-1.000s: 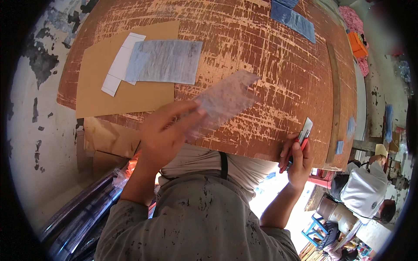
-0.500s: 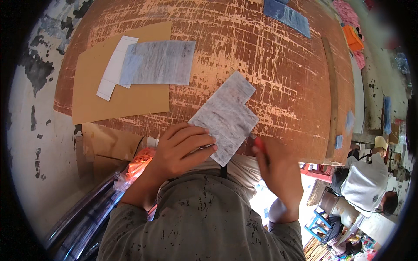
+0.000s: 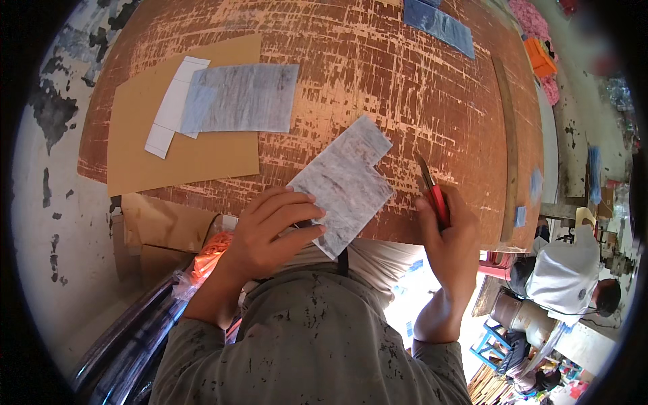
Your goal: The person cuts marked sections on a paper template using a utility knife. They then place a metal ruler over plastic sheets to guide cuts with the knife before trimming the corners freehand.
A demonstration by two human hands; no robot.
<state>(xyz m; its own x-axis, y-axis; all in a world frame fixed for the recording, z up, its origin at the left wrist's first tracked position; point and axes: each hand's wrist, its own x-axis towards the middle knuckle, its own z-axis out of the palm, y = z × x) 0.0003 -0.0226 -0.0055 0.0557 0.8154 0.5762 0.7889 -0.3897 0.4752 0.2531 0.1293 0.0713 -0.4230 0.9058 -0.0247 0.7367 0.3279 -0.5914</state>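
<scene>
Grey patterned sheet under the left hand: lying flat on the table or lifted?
Flat. The grey patterned sheet lies spread on the scratched table, the left hand pressing its near corner, which overhangs the edge.

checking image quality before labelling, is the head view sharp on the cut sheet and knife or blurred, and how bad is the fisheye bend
Head view: the grey cut sheet under the left hand and the red-handled knife in the right hand are sharp; even daylight, no glare; the scratched table bulges strongly, edges curving; black vignette rings the frame.
</scene>
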